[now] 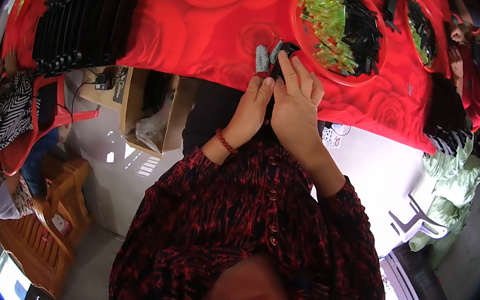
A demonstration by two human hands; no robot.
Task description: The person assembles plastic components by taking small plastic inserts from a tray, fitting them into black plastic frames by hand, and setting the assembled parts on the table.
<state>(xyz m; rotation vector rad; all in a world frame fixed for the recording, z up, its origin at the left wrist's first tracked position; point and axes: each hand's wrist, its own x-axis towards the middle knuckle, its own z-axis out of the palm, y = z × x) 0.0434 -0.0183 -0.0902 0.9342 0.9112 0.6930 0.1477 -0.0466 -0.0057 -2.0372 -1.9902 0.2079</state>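
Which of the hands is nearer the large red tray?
Right. The right hand sits just below and left of the large red tray; the left hand is farther left.

Two trays at right, two grey pieces, one bracelet show.

1 black piece, slim and straight-edged, lay beneath the right hand, partly covered. Its far end showed bare; its full length was hidden.

Dark, red-streaked shirt with shiny front buttons; red beaded bracelet on the left wrist.
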